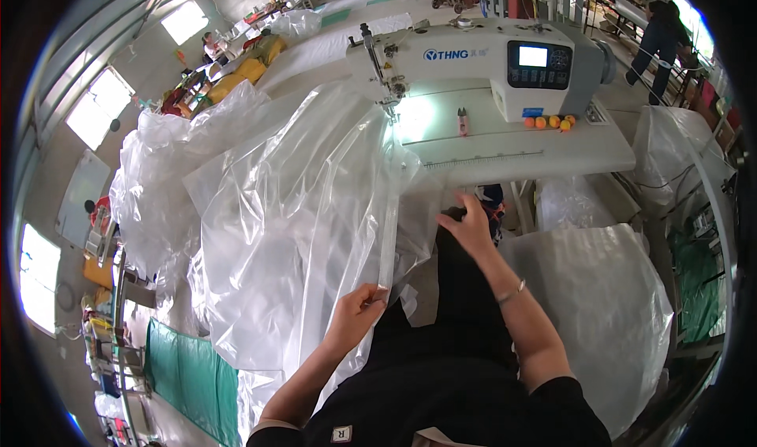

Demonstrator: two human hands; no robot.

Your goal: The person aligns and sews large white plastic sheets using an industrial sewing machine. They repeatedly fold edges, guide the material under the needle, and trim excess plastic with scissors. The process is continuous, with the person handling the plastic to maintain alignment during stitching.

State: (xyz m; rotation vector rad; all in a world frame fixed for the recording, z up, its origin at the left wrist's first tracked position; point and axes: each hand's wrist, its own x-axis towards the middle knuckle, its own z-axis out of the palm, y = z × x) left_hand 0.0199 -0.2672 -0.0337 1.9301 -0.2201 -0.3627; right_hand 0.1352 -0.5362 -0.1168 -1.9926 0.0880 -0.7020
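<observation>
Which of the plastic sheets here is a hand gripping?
The clear sheet running from the sewing machine down to the left hand, which pinches its edge; the crumpled heap farther left and another sheet by the right forearm are unheld.

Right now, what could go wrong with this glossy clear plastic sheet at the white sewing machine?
The glossy clear plastic sheet might skew at the white sewing machine: only the bare left hand pinches its edge, while the bare right hand looks empty.
The sheet's long, wrinkled drape could drag on the edge near the needle.
The small pink-and-dark snips lie loose on the pale worktop; shifting plastic could perhaps knock them.
</observation>
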